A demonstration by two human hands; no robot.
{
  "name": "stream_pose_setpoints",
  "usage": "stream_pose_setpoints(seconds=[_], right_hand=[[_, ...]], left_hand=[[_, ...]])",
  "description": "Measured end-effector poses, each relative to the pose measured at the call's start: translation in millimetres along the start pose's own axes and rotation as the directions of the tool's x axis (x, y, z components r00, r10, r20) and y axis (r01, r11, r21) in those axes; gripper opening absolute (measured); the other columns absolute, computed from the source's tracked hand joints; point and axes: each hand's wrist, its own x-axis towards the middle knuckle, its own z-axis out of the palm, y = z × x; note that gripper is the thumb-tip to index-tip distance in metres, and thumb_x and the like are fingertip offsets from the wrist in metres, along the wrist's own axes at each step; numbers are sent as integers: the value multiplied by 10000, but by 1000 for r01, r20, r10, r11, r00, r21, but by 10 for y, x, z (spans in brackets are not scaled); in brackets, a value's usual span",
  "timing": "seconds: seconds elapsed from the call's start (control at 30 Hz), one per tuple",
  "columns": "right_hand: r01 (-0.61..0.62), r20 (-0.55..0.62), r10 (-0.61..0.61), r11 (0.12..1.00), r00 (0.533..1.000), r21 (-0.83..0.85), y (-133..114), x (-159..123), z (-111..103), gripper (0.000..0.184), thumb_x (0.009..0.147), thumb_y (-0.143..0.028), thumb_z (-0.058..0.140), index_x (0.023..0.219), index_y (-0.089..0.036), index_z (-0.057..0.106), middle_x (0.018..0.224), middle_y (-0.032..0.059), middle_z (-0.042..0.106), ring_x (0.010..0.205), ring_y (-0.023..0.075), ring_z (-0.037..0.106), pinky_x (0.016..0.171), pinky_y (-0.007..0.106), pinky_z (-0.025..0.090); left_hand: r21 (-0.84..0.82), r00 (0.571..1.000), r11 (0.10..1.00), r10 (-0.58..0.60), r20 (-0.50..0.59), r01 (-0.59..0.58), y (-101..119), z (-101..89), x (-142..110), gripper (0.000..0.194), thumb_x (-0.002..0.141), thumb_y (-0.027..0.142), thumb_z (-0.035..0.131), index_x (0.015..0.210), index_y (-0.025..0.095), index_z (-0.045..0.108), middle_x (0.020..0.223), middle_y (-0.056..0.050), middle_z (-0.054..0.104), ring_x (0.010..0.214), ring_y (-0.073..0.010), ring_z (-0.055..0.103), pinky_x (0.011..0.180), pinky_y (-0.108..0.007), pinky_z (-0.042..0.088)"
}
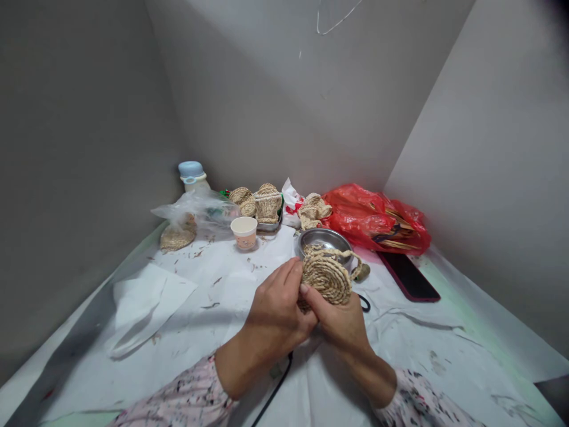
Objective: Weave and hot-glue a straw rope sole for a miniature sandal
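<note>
Counter: a white sheet is spread over the counter (213,323), with small scraps scattered across its left half.
Red bag: a crumpled red plastic bag (355,210) is set at the far right corner; dry strips are seen in its mouth.
Hands: the coil is gripped by both, the left hand (278,293) closed at its left side, the right hand (344,323) beneath it with the thumb pressed across its face.
Bowl: a metal bowl (326,237) is partly hidden behind the coil, toward the far edge.
Woven coil: the woven coil (329,281) is held tilted above the middle of the counter.
Handling: it is judged light, springy and rough rather than slippery; its windings could be loosened if squeezed or tugged.
Hold: it is best taken by the outer rim, with the layers pinched together.
Strand: a loose braided strand (359,265) is looped out to the right; it is judged pliable.
Writing: no brand can be read; the print on the paper cup (245,236) is too small.
</note>
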Motion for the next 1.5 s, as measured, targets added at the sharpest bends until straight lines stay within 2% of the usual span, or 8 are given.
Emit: stream_pose_setpoints(seconds=[0.33, 0.6, 0.77, 1.0, 1.33, 1.5], right_hand=[[-20, -37, 22, 998, 999, 68, 38, -2, 30, 193, 720, -317, 742, 825, -157, 773, 834, 75, 792, 752, 238, 739, 706, 321, 598], [33, -53, -32, 999, 998, 12, 25, -15, 26, 183, 738, -294, 716, 845, -159, 778, 841, 66, 793, 758, 231, 741, 714, 308, 601], [68, -73, -67, 998, 995, 13, 21, -37, 33, 204, 741, -296, 712, 873, -157, 783, 873, 77, 794, 793, 249, 746, 748, 330, 605], [79, -57, -80, 997, 995, -16, 21, -49, 14, 193, 755, -312, 697, 840, -160, 780, 838, 77, 792, 755, 245, 743, 705, 323, 607], [97, -54, -97, 995, 994, -2, 56, -40, 15, 182, 766, -301, 693, 843, -158, 775, 847, 73, 791, 768, 234, 738, 722, 309, 596], [105, -48, -106, 994, 993, -27, 55, -37, 12, 192, 764, -319, 692, 828, -159, 778, 831, 74, 790, 741, 234, 734, 709, 317, 594]], left_hand=[[58, 998, 996, 64, 15, -64, -13, 7, -25, 540, 741, 166, 541, 1254, 0, 515, 1300, -274, 596, 1236, -322, 570, 1044, -439, 499], [56, 997, 995, 79, 10, -79, 18, -14, -43, 549, 731, 131, 526, 1261, -9, 500, 1306, -278, 590, 1248, -316, 559, 1048, -439, 496], [49, 997, 996, 77, 15, -78, 31, -17, -42, 555, 744, 136, 524, 1287, 30, 476, 1324, -261, 582, 1265, -307, 545, 1046, -442, 497], [43, 996, 995, 90, -6, -90, 20, -18, -46, 552, 747, 139, 513, 1290, 47, 475, 1313, -249, 591, 1245, -300, 563, 1039, -432, 502], [52, 995, 993, 102, -12, -101, 23, -14, -39, 539, 727, 133, 521, 1243, -26, 516, 1278, -275, 607, 1221, -311, 578, 1039, -412, 501], [42, 997, 996, 82, 0, -82, 22, -15, -45, 548, 733, 132, 512, 1272, 38, 492, 1294, -246, 607, 1234, -299, 572, 1035, -426, 505]])
